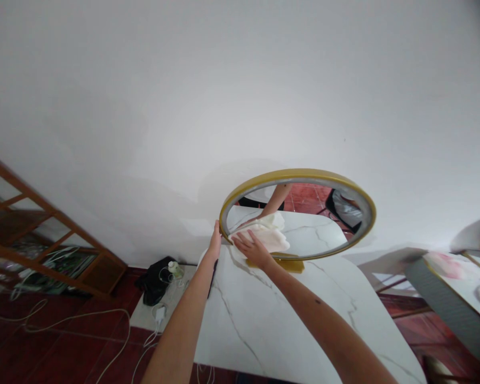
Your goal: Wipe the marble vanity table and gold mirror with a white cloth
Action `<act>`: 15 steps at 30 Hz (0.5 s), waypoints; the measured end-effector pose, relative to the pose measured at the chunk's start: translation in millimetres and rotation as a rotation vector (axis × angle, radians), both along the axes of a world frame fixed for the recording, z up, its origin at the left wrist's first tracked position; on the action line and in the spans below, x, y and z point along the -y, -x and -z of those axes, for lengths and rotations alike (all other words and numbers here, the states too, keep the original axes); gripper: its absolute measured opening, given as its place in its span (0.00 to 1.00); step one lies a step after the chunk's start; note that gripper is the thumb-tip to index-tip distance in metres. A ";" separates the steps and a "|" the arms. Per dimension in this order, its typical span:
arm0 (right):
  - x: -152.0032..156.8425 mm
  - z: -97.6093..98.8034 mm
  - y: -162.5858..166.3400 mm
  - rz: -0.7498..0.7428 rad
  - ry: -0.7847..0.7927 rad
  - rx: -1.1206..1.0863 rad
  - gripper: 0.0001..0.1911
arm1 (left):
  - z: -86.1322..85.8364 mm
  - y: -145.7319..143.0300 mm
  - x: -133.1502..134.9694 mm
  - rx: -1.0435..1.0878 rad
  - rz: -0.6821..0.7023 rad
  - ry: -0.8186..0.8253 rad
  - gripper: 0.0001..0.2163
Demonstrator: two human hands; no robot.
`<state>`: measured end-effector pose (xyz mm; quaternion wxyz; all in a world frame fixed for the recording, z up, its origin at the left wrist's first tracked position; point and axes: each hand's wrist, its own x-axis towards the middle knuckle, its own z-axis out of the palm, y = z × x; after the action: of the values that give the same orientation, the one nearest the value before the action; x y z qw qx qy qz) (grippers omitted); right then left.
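A mirror (312, 229) stands at the far side of a pale, veined worktop (288, 314), close to the white wall (144, 106), its gold rim (300, 173) set above a gold base (290, 265). The left hand (216, 237) meets the rim at its left end, palm along the outer edge; its far fingers are out of sight, so how tightly it closes, if at all, cannot be told. The right hand (253, 248), fingers parted and nearly flat, presses a white cloth (274, 241) to the lower left of the glass rather than bunching it in a fist. The reflection doubles cloth and arm.

The cloth looks soft, thin and light, ready to fold or slide under a flat palm; spread fingers across its middle should control it better than a pinch at one corner. The mirror appears stiff and, by its breadth, fairly weighty above a small base, so a push high on one side could tip or turn it. Its glass is likely slick and breakable, prone to smears from bare skin. The rim offers the surest hold, at the left and right ends, with the base as a second point of support low down.

To the left, below the worktop, sit a black bag (156, 280) and a small bottle (176, 270).
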<state>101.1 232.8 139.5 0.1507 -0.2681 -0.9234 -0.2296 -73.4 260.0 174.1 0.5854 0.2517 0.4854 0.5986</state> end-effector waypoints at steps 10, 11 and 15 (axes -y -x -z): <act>2.9 -37.3 24.3 0.092 -0.076 -0.063 0.30 | 6.7 -5.9 0.2 -0.039 0.006 0.011 0.22; 1.6 -38.9 26.3 0.088 -0.084 -0.056 0.31 | 7.1 -5.7 0.1 -0.046 0.005 0.013 0.22; -1.2 -16.3 19.3 0.071 -0.055 -0.009 0.30 | 9.5 -2.9 -2.4 -0.075 0.020 0.002 0.22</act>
<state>81.8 234.1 155.9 0.1538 -0.2975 -0.9059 -0.2591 -70.5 262.4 164.6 0.5732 0.2783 0.5050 0.5822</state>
